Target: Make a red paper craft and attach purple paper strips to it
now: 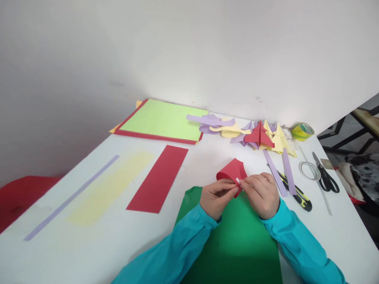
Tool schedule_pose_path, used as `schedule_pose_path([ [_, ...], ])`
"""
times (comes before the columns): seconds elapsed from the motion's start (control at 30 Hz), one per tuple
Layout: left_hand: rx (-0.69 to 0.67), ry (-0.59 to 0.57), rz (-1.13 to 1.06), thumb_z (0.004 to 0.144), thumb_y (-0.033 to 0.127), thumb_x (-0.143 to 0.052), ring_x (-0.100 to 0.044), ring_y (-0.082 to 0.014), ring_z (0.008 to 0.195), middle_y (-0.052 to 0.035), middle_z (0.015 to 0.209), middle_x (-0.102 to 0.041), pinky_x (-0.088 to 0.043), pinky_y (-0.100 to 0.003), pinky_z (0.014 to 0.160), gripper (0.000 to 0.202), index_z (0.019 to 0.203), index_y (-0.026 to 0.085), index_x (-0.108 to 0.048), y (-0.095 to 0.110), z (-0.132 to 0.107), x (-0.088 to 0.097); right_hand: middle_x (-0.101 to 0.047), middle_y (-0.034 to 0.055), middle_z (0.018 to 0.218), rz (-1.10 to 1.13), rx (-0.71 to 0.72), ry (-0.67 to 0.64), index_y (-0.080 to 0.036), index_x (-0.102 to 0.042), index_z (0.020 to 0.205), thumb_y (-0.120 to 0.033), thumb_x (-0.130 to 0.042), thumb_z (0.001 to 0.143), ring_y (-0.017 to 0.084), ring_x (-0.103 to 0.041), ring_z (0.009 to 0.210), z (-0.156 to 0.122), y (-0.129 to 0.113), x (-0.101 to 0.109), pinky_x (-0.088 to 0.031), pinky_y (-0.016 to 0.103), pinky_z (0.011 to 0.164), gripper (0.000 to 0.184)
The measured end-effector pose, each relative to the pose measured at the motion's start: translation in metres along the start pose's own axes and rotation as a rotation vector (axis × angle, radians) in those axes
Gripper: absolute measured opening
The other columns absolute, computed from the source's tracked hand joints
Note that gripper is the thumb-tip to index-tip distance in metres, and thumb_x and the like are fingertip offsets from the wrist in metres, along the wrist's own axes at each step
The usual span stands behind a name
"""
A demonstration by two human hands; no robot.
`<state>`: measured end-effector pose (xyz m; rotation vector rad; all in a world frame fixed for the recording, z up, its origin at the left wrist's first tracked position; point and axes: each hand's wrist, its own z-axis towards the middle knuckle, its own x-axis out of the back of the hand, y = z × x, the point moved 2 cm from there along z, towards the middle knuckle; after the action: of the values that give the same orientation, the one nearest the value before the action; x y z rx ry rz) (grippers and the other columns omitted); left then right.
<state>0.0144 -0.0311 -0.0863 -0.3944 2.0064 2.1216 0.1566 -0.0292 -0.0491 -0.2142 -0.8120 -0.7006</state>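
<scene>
A curled piece of red paper [232, 169] is held above a green sheet [242, 236]. My left hand [217, 196] pinches its lower edge between thumb and fingers. From the other side, my right hand [262, 193] has its fingertips closed at the same edge, beside a small white piece [237, 180] that looks like tape. The paper bends into an open loop, with two points at its top. Part of its lower end is hidden behind my fingers.
A red strip [158, 179] and a thin purple strip [72, 197] lie left. Behind are stacked coloured sheets [166, 120] and folded paper shapes [259, 134]. On the right lie a utility knife [302, 199], scissors [327, 179], a tape ring [309, 171] and a yellow-green tape roll [302, 131].
</scene>
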Motion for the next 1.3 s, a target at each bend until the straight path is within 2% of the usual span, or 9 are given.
schedule_pose_path([
  [0.3,-0.059,-0.012,0.049,0.062,0.018,-0.073,-0.064,-0.0184,0.065,-0.0069,0.070,-0.070,-0.051,-0.027,0.060,0.004,0.064,0.020,-0.075,0.0002,-0.0004,-0.0001,-0.070,0.0084,0.083,0.035,-0.010,-0.006,-0.012,-0.061,0.093,-0.009,-0.054,0.084,0.018,-0.061,0.079,0.0004,0.0012,-0.0006,-0.040,0.034,0.067,0.012],
  [0.57,-0.043,-0.005,0.053,0.060,0.020,-0.075,-0.062,-0.0183,0.063,-0.0079,0.068,-0.069,-0.050,-0.027,0.060,0.003,0.062,0.018,-0.075,-0.0001,-0.0014,-0.0005,-0.069,0.0079,0.081,0.037,-0.020,-0.004,-0.014,-0.061,0.093,-0.010,-0.053,0.085,0.018,-0.060,0.079,-0.0009,0.0017,-0.0019,-0.039,0.034,0.067,0.013],
  [1.3,-0.111,-0.029,0.080,0.064,0.017,-0.072,-0.063,-0.0184,0.066,-0.0075,0.069,-0.069,-0.049,-0.027,0.060,0.002,0.064,0.018,-0.074,-0.0061,-0.0014,0.0014,-0.069,0.0082,0.079,0.055,-0.012,0.001,-0.012,-0.061,0.091,-0.009,-0.056,0.083,0.019,-0.060,0.077,0.0001,0.0020,-0.0016,-0.039,0.033,0.065,0.010],
])
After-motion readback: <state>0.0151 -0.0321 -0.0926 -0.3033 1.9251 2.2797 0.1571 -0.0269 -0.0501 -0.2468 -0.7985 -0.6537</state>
